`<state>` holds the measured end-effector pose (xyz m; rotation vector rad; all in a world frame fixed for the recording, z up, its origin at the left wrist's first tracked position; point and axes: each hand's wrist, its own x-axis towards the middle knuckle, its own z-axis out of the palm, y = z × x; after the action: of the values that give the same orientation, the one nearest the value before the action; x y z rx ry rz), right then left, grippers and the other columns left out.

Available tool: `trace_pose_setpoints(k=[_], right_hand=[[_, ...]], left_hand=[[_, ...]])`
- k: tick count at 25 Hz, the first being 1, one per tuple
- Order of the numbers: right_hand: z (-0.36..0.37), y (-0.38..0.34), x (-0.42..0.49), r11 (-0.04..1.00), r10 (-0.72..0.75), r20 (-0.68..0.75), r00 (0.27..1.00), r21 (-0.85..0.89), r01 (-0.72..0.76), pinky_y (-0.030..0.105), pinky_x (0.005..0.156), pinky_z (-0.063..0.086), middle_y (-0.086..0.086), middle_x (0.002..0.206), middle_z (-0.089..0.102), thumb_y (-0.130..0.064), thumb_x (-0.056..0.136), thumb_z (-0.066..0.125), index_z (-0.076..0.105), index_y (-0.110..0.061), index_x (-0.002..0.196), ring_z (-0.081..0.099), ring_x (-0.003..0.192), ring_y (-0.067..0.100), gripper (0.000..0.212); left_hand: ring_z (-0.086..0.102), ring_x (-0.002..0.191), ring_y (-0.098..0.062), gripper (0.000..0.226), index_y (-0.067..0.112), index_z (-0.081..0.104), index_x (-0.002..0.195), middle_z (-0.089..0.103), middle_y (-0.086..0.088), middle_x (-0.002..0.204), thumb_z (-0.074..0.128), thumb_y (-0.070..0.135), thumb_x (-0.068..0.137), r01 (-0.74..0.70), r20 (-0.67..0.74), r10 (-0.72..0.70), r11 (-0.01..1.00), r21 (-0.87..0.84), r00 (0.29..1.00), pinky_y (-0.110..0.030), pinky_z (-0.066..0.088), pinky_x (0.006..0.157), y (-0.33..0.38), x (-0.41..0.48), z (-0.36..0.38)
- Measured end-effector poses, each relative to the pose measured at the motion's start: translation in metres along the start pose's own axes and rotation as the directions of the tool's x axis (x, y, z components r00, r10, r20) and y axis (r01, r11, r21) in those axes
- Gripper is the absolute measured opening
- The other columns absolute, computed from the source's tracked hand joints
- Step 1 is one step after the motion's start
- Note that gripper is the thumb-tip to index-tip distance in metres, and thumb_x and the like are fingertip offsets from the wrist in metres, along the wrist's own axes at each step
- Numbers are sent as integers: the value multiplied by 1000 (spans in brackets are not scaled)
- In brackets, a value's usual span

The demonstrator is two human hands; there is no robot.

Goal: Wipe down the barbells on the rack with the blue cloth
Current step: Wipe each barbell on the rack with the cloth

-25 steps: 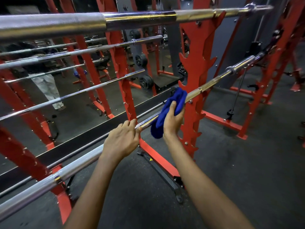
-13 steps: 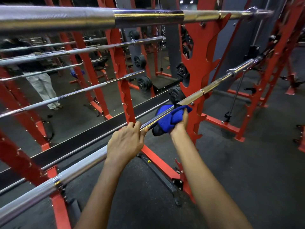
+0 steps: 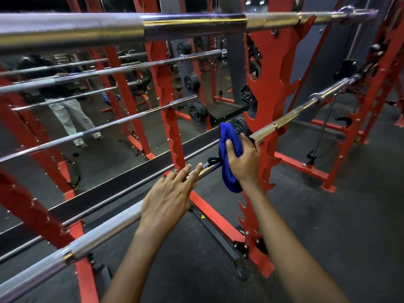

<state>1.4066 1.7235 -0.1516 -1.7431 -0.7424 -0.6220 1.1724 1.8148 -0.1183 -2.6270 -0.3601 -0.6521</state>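
Right hand: your right hand is clamped on the blue cloth, thumb across its front and fingers curled over the top, pressing it around the lower barbell just left of the rack upright.
Left hand: your left hand lies on top of the same bar with its fingers straight and slightly spread, not closed around it; the fingertips point toward the cloth and stop just short of it.
Blue cloth: bunched and folded over the bar, one end standing above your right hand, the other hanging below your wrist.
Lower barbell: the lower barbell runs on a slant from the bottom left up to the right, passing under both of your hands and resting in a notch of the upright; its brassy sleeve continues beyond the upright.
Upper barbell: the upper barbell crosses the top of the view, nearly level, well above your hands.
Rack: the red rack upright with saw-toothed hooks stands just behind and to the right of the cloth.
Behind the rack: a mirror shows more bars, red posts and a standing person in pale trousers.
Floor: the dark rubber floor lies under everything.
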Motion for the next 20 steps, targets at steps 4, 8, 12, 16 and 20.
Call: trace_pose_setpoints(k=[4, 8, 12, 16, 20], right_hand=[[-11, 28, 53, 998, 31, 30, 999, -59, -29, 45, 74, 53, 4, 70, 67, -49, 94, 55, 62, -13, 74, 63, 68, 29, 42], [-17, 41, 41, 978, -196, 150, 969, -41, 204, 42, 89, 48, 3, 83, 69, -50, 97, 61, 67, -13, 87, 64, 81, 25, 38], [-28, 69, 59, 955, -298, 212, 931, 62, 291, 44, 93, 50, 0, 88, 72, -49, 97, 61, 71, -12, 93, 65, 85, 22, 38], [-25, 76, 73, 986, -159, 48, 986, 62, 156, 46, 86, 51, -8, 73, 58, -44, 97, 62, 62, -16, 79, 50, 70, 12, 33], [-22, 75, 61, 930, -366, 195, 910, 100, 353, 45, 94, 49, -2, 81, 67, -50, 98, 61, 65, -15, 85, 61, 80, 20, 37]], left_hand=[[65, 102, -25, 69, 22, 40, 155, 60, -4, 143, 39, 33, 88, 113, 35, -113, 994, 4, 993, -36, 48, 74, 19, 4, 1], [62, 102, -29, 61, 27, 42, 154, 61, -7, 138, 50, 47, 96, 287, 65, -285, 958, -12, 956, -43, 44, 79, 47, 17, 10], [54, 126, -34, 77, 38, 25, 159, 48, -10, 151, 26, 77, 93, 414, 162, -407, 910, -4, 899, -54, 39, 99, 77, 40, 15], [45, 134, -35, 75, 42, 16, 160, 41, -11, 156, 21, 75, 93, 463, 184, -449, 886, -39, 875, -58, 29, 105, 87, 54, 22], [45, 132, -30, 57, 46, 10, 160, 44, -5, 152, 20, 58, 105, 513, 234, -492, 857, -39, 839, -55, 29, 105, 100, 86, 21]])
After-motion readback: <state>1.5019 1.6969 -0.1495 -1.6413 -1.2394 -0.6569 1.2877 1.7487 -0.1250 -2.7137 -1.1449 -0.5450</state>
